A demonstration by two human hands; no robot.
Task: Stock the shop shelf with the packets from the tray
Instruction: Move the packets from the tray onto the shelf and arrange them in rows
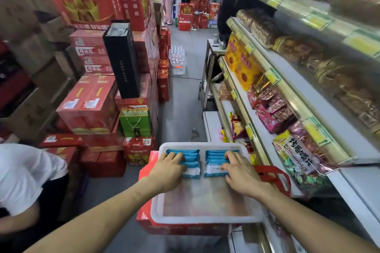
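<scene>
curling round tray (205, 220) packets (192, 173), left hand (170, 168) fingers (179, 157) grip one stack, right hand (242, 173) another.

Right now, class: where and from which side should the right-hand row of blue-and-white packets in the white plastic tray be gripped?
Probably from above, by its near and far ends: the right-hand row of blue-and-white packets overlaps front to back, so squeezing lengthwise keeps it together. The right hand sits so, thumb on the nearest packet.

Two packet stacks (191, 157) (214, 160), one tray (205, 220), two hands (167, 168) (241, 173)
</scene>
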